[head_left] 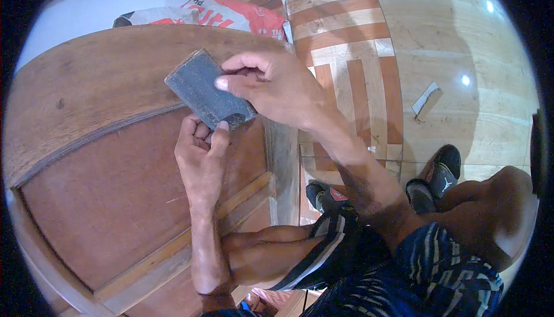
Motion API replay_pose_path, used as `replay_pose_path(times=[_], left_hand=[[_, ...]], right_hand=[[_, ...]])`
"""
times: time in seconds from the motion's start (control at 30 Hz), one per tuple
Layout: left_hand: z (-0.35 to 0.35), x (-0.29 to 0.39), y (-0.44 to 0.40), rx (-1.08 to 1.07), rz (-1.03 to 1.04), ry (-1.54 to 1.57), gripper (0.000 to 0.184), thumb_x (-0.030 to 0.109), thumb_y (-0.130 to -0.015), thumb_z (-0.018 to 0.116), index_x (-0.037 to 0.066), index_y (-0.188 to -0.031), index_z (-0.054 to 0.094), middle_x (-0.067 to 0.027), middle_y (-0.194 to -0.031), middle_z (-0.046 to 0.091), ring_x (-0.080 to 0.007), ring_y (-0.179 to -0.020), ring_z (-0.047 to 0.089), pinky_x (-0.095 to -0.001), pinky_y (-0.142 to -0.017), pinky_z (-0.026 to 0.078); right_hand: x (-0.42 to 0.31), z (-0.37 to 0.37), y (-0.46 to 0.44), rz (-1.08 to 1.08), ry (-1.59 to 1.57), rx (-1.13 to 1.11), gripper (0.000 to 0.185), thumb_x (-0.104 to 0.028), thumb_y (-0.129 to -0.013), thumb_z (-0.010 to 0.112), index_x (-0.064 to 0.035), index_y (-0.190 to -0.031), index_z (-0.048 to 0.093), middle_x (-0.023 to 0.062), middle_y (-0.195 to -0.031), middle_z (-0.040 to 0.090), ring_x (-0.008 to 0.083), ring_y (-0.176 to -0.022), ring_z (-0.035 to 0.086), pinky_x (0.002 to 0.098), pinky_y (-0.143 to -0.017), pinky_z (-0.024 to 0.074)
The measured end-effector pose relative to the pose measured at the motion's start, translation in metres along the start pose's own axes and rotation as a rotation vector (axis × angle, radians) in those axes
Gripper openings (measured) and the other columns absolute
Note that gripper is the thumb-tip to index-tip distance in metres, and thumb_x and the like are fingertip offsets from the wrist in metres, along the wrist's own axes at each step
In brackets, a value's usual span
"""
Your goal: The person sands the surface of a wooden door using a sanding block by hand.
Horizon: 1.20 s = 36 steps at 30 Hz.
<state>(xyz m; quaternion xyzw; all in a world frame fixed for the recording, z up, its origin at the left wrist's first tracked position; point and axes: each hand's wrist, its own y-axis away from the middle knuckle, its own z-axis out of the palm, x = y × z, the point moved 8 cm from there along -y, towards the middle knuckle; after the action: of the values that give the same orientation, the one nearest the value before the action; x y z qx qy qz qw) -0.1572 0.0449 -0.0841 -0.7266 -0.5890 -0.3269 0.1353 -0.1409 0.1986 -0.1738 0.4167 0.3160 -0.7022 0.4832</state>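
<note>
A worn dark grey-blue rectangular block (202,83), with a thin brown layer along its upper left edge, is held tilted above a brown wooden panel (127,190) with a raised frame. My left hand (202,158) pinches the block's lower edge between thumb and curled fingers. From the right, my right hand (277,86) has its thumb on the block's dark face, the index finger bent above it. The other fingers of the right hand are mostly hidden behind it.
A red and white sack (248,17) lies behind the panel's curved top edge. Patterned tiles (358,69) cover the floor at right, with a small pale scrap (426,99) on them. My legs and shod feet (444,170) are at lower right.
</note>
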Motion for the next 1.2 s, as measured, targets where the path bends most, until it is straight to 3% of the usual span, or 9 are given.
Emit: replay_pose_path(times=[0.1,0.4,0.5,0.6,0.7,0.9,0.93,1.07,1.2], left_hand=[[-0.001,-0.001,-0.001,0.011,0.008,0.0,0.019,0.0,-0.096,0.064,-0.003,-0.114,0.059,-0.0047,-0.1,0.07,-0.0043,-0.085,0.058,-0.022,-0.072,0.047],[0.001,-0.005,-0.003,-0.065,0.032,0.037,0.02,0.0,-0.096,0.066,-0.002,-0.115,0.059,-0.0034,-0.101,0.069,-0.0033,-0.081,0.055,-0.0218,-0.071,0.046],[0.003,-0.004,-0.002,-0.045,0.01,0.055,0.02,0.0,-0.096,0.066,-0.002,-0.115,0.059,-0.0034,-0.101,0.069,-0.0034,-0.08,0.055,-0.0218,-0.071,0.046],[0.002,-0.002,-0.002,-0.054,0.018,-0.002,0.022,0.0,-0.095,0.067,-0.002,-0.115,0.058,-0.0038,-0.102,0.069,-0.0034,-0.079,0.055,-0.0218,-0.07,0.046],[0.005,0.001,-0.001,-0.058,-0.009,-0.01,0.024,-0.001,-0.094,0.067,-0.002,-0.116,0.057,-0.0048,-0.103,0.069,-0.0048,-0.081,0.057,-0.0221,-0.072,0.048],[-0.004,0.002,-0.002,0.016,0.141,-0.146,0.024,-0.001,-0.093,0.07,-0.001,-0.111,0.055,-0.0035,-0.099,0.066,-0.0073,-0.089,0.059,-0.024,-0.078,0.051],[-0.004,0.005,0.0,0.042,0.079,-0.139,0.025,0.001,-0.092,0.073,0.001,-0.109,0.054,-0.0036,-0.096,0.064,-0.0087,-0.089,0.058,-0.0264,-0.078,0.051],[-0.006,0.012,0.003,0.043,0.198,-0.401,0.027,0.003,-0.093,0.073,0.0,-0.112,0.054,-0.0096,-0.101,0.066,-0.0141,-0.091,0.061,-0.0311,-0.08,0.054],[0.002,-0.004,-0.002,0.032,0.084,-0.358,0.031,0.005,-0.091,0.073,0.0,-0.116,0.054,-0.0133,-0.109,0.071,-0.0178,-0.101,0.069,-0.0355,-0.079,0.057]], right_hand=[[-0.008,-0.001,0.0,-0.062,0.088,-0.012,0.029,-0.024,-0.093,0.072,-0.0025,-0.112,0.075,0.0151,-0.092,0.077,0.0207,-0.082,0.074,0.0346,-0.077,0.0562],[0.024,-0.002,-0.001,0.075,-0.16,0.03,0.023,-0.019,-0.092,0.075,-0.0017,-0.108,0.075,0.0062,-0.09,0.076,0.016,-0.08,0.07,0.0341,-0.075,0.0557],[0.03,-0.002,-0.001,0.191,-0.143,0.049,0.024,-0.018,-0.09,0.077,-0.0017,-0.106,0.075,0.0087,-0.087,0.075,0.0175,-0.081,0.07,0.0344,-0.075,0.0555],[0.026,0.0,-0.004,0.036,-0.063,0.095,0.025,-0.017,-0.089,0.078,-0.0016,-0.107,0.072,0.012,-0.09,0.074,0.0198,-0.082,0.069,0.0355,-0.077,0.0551],[0.016,-0.002,0.003,0.003,0.048,0.194,0.024,-0.011,-0.093,0.075,0.0001,-0.113,0.069,0.0101,-0.101,0.072,0.015,-0.085,0.07,0.029,-0.078,0.0576],[-0.005,0.027,0.031,-0.275,0.212,0.319,0.042,-0.018,-0.094,0.073,0.0024,-0.127,0.058,0.023,-0.109,0.065,0.0352,-0.104,0.067,0.0421,-0.085,0.0557],[-0.011,0.034,0.036,-0.262,0.205,0.338,0.051,-0.022,-0.095,0.073,0.0047,-0.133,0.052,0.0261,-0.114,0.061,0.0416,-0.107,0.063,0.0461,-0.088,0.053],[-0.009,0.047,0.04,-0.201,0.192,0.312,0.059,-0.022,-0.092,0.076,0.0057,-0.136,0.048,0.0268,-0.118,0.06,0.0424,-0.109,0.062,0.046,-0.091,0.051],[0.021,0.051,0.033,-0.16,0.155,0.315,0.059,-0.024,-0.091,0.078,0.0056,-0.133,0.049,0.027,-0.118,0.06,0.043,-0.109,0.062,0.0457,-0.094,0.0501]])
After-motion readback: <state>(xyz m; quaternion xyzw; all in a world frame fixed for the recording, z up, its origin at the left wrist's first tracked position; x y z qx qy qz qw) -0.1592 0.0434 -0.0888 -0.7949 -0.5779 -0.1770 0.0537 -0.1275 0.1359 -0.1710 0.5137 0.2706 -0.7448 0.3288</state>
